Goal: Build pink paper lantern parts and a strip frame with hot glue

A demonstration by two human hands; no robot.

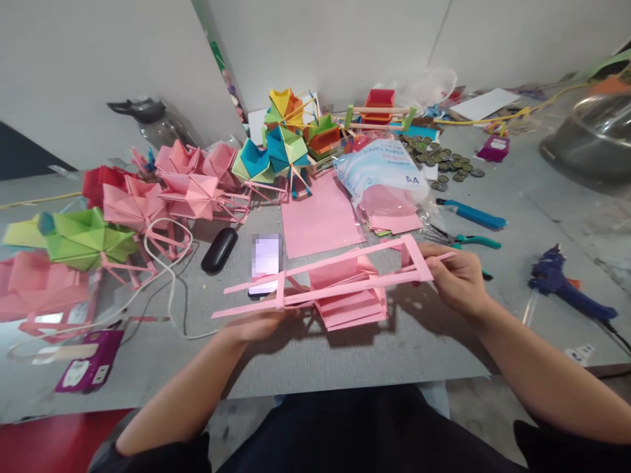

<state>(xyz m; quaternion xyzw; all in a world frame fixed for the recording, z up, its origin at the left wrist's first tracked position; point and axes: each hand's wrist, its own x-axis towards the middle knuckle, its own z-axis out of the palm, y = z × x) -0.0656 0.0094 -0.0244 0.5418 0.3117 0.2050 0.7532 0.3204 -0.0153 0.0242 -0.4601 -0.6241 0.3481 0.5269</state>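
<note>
Between my two hands, a pink paper model point(351, 305) is held above the grey table. It has a long frame of folded strips with box-like paper folds in its middle. My right hand point(461, 279) pinches the frame's right end, by a triangular corner. At the left, my left hand point(261, 323) grips the frame from below and behind; its fingers are largely hidden by the strips. Two strip ends stick out past it to the left. Just behind the model lie a phone point(266, 263) with a lit screen and a pink paper sheet point(318, 220).
Several finished paper models point(192, 190) crowd the left and back. A copy paper packet point(382, 174), coins point(444, 157), a blue-handled cutter point(473, 213), pliers point(473, 242) and a glue gun point(566, 286) lie rightward. A white cable point(170, 289) loops near a black case point(219, 251).
</note>
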